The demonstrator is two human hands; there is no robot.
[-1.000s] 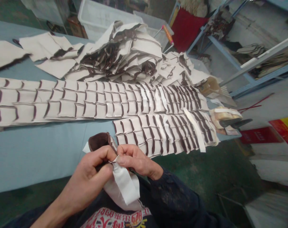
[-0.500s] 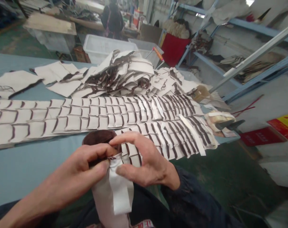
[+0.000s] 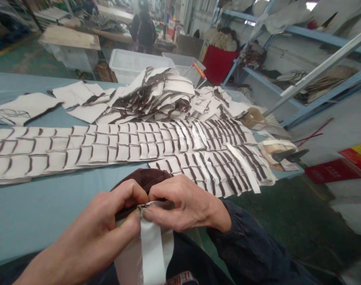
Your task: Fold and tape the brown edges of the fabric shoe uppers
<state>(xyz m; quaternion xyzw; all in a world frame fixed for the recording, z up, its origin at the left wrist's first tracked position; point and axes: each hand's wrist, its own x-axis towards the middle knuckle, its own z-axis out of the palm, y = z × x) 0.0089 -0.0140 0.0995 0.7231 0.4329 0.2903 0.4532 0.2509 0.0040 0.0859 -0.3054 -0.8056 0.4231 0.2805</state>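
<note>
Close to my body, a white-backed piece with a dark brown side [image 3: 138,179] hangs from both hands, and a white strip [image 3: 152,247] dangles down its front. My left hand [image 3: 109,215] pinches the top edge of the piece between thumb and curled forefinger. Right beside it, my right hand [image 3: 188,202] is closed on the same edge, its thumb at the strip's upper end. The two sets of fingertips almost meet. Part of the edge between the fingers is hidden.
On the blue table [image 3: 67,209] lie rows of overlapping white pieces [image 3: 121,152] with dark edges, some under loose white strips [image 3: 242,166]. Behind is a heaped pile of pieces [image 3: 168,91]. Plastic bins [image 3: 141,61], shelving [image 3: 275,83] and a person [image 3: 143,29] are farther back.
My right hand's fingers, spread over the piece before, have closed on its top edge next to my left hand. The brown side has folded over, and the camera view has shifted slightly.
</note>
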